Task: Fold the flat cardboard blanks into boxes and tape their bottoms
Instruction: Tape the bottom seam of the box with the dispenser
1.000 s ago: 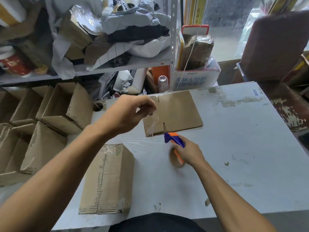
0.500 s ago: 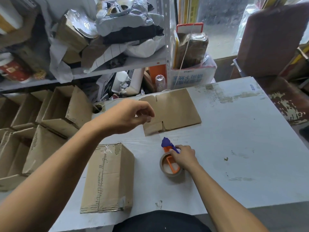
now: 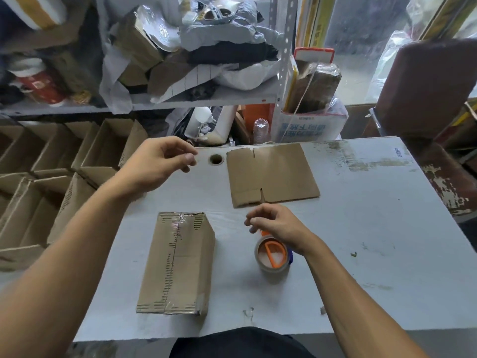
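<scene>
Flat cardboard blank (image 3: 273, 174) lies at far side of table (image 3: 361, 228), long axis running left-right, slotted flaps toward near and far edges. Taped box (image 3: 178, 262) sits nearer, long axis front-back, seam up. Right hand (image 3: 276, 226) hovers loose over tape dispenser (image 3: 272, 257), holding nothing; left hand (image 3: 160, 164) loosely curled, empty. Next: take blank w/ both hands, pop it square before folding flaps

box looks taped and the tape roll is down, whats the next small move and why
Probably reach both hands to the flat cardboard blank and lift it to fold. The taped box is sealed along its seam, the tape roll rests on the table, and the left hand and right hand hold nothing.
</scene>
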